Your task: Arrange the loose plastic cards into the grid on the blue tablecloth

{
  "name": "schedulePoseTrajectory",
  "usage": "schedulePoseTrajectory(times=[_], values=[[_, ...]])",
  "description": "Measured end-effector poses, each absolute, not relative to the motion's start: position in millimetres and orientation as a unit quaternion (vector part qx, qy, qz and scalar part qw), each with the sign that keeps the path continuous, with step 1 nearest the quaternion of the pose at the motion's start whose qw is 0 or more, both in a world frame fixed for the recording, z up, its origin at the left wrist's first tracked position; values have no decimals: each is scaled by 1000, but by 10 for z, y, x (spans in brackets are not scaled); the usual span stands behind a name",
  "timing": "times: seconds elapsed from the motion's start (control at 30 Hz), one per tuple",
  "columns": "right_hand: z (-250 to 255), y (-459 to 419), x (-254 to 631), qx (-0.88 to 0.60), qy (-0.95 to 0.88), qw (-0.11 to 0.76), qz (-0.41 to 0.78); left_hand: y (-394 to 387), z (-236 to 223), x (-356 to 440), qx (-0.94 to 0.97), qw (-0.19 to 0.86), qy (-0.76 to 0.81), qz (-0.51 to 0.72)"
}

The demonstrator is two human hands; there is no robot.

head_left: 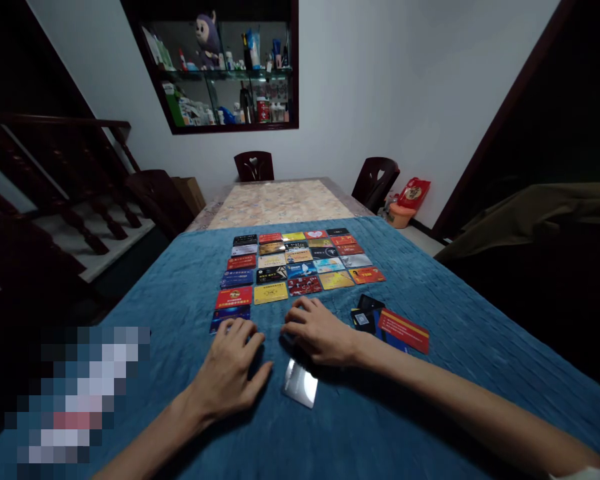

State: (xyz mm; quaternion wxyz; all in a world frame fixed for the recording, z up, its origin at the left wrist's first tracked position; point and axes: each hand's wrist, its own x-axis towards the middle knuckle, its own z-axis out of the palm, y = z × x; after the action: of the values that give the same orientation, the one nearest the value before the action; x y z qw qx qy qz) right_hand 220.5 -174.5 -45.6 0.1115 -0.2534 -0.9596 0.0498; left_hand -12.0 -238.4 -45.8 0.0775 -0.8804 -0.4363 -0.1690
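Cards in rows (blue cloth beneath)

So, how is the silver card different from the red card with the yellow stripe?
The silver card looks shiny and pale, while the red card has a yellow stripe. The silver card lies alone on the blue cloth; the red card overlaps a blue card. Both are rectangular.

Beyond the right grip, white wall with recessed shelves, dark chairs below; well left, dark banister; dim light all around.
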Motion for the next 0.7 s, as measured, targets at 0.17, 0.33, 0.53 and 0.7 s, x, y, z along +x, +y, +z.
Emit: schedulePoseTrajectory(times=[0.17,0.33,0.53,0.7], values=[[-386,-1643,2460,-236,-961,103,106,-2493,-410,183,-888,37,-438,-133],[-339,-1641,2557,-217,-959,115,143,-2555,-441,413,-885,23,-445,-131],[-365,-1703,2515,-189,-967,97,138,-2598,-541,520,-876,5,-463,-139],[-345,-1766,2486,-191,-971,84,113,-2618,-582,502,-871,-10,-467,-155]])
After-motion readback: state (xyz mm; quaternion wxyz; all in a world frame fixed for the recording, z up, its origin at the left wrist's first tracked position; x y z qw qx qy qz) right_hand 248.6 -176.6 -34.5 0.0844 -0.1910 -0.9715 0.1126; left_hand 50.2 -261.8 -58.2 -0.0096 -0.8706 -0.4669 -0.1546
